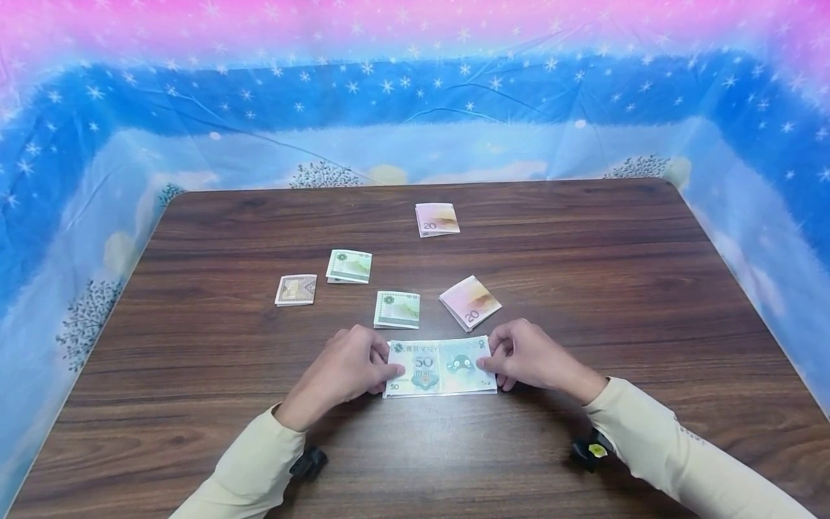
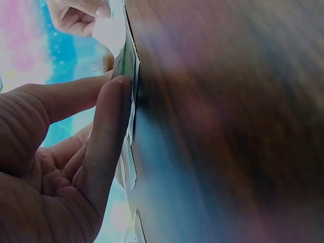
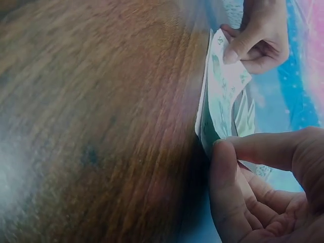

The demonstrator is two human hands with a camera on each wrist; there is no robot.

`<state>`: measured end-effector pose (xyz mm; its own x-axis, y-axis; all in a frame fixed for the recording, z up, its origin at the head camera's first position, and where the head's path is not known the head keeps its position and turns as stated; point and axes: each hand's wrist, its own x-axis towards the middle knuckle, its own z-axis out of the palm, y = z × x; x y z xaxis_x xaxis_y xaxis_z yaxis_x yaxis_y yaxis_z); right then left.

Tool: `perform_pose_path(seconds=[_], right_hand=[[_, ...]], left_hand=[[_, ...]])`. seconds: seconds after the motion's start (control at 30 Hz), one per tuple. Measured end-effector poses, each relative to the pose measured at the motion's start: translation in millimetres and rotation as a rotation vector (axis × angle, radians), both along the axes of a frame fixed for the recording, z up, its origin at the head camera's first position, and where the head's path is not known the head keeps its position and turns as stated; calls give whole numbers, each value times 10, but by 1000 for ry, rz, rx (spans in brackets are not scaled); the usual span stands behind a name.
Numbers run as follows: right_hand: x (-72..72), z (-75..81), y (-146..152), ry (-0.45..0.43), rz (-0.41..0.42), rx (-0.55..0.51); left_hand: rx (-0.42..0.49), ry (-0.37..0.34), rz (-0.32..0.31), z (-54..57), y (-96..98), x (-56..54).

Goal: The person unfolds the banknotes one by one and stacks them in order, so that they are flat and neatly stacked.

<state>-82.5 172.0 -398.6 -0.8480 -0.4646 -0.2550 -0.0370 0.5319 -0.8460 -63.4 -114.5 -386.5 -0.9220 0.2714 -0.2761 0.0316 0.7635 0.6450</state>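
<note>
A pale green banknote point(image 1: 447, 367) marked 50 lies spread flat near the front of the table, with a second paper edge showing beneath it. My left hand point(image 1: 350, 366) pinches its left end between thumb and fingers. At the right end, my right hand point(image 1: 528, 360) pinches the note the same way. In the right wrist view, the banknote point(image 3: 225, 86) bows up slightly between both hands, and its lower layer stands a little apart. From the left wrist view, the thumb of my left hand point(image 2: 98, 152) presses along the note's edge.
Several folded notes lie beyond my hands: a green one point(image 1: 397, 311), another green one point(image 1: 350, 267), a brownish one point(image 1: 296, 290), a pink 20 point(image 1: 470, 301) and a farther pink 20 point(image 1: 437, 219). The wooden table point(image 1: 583, 245) is enclosed by a blue and pink curtain point(image 1: 415, 94).
</note>
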Motion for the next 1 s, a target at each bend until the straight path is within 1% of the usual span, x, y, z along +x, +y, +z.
perform_pose_path(seconds=[0.3,0.47,0.73,1.0], right_hand=[[-2,-28,-6,82,-28,137],[0,-35,7,99,-49,152],[4,-36,11,92,-85,190],[-3,-47,19,107,-81,207]], left_hand=[[-84,81,2,-5,36,4],[-109,115,18,-7,42,-2],[-122,123,30,-16,26,-6],[-125,125,21,-22,20,-7]])
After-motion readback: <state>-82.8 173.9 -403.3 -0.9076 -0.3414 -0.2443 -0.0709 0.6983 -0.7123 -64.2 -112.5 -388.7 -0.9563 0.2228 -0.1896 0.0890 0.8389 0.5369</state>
